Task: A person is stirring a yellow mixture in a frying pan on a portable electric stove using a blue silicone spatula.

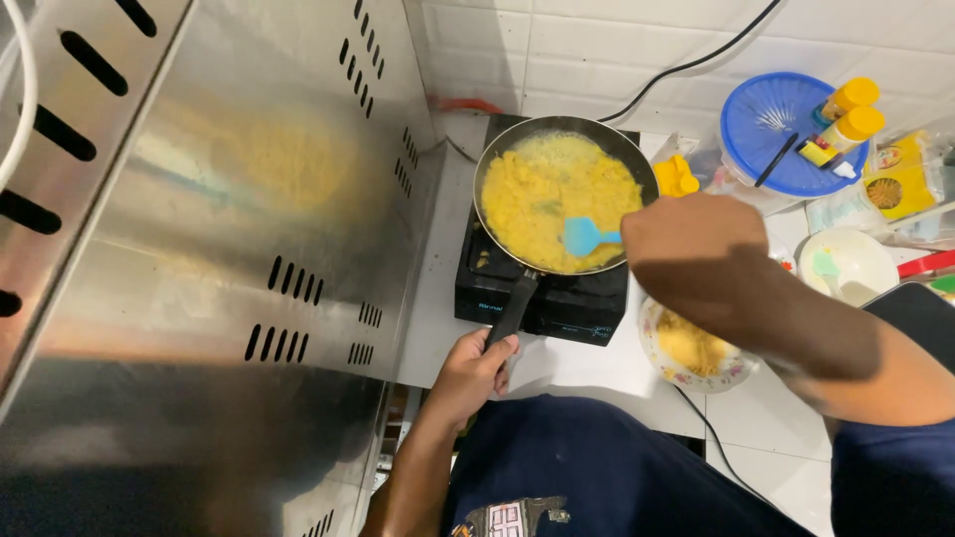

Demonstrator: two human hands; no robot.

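Steel hood: we see a big slotted steel hood (199, 249) filling the left half of the view, its shiny face mirroring a yellow blur; it walls off everything to the left of the cooker.
Counter: a white tiled counter (776, 438) runs under everything, with a black cable across the wall tiles behind.
Cooker: a black single-burner cooker (557, 303) stands just beside the hood.
Pan: the frying pan (497, 174) sits on the cooker, full of yellow scrambled egg (542, 199).
Blue lid: a round blue lid (766, 129) lies to the right, near two yellow-capped bottles (851, 114).
Bowls: a patterned bowl (652, 348) with yellow food sits right of the cooker, partly hidden by our right forearm; a white bowl (865, 264) lies further right.
Right hand: our right hand (691, 234) is closed on a blue spatula (582, 236), whose blade rests in the egg at the pan's right side.
Left hand: our left hand (476, 373) grips the black pan handle (515, 308) at the cooker's front edge, below the pan.
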